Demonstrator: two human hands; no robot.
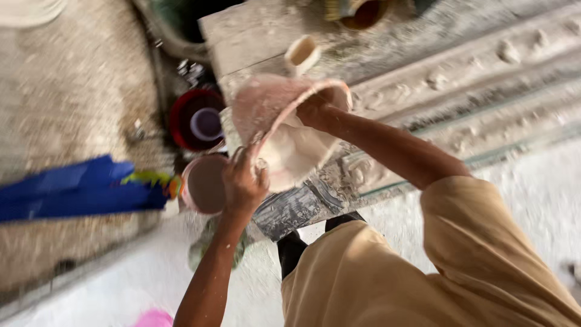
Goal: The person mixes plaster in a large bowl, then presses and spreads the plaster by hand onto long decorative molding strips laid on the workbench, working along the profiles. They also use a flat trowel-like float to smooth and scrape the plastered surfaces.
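Observation:
A pink plastic basin [260, 103], smeared with white plaster, is held tilted on its side over a work board [290, 206]. A white mass [296, 151] sits at its open mouth. My left hand [243, 181] grips the basin's lower rim. My right hand [316, 110] grips the upper rim, with its forearm and tan sleeve [484, 230] reaching in from the right. The picture is blurred by motion.
A red bucket [181, 121] with a purple cup [207, 123] in it stands left of the basin. Below it is a small pink bowl [203, 184]. A blue sheet [72, 189] lies at the left, a cream cup [301, 54] above, and a long plaster moulding [460, 79] at the right.

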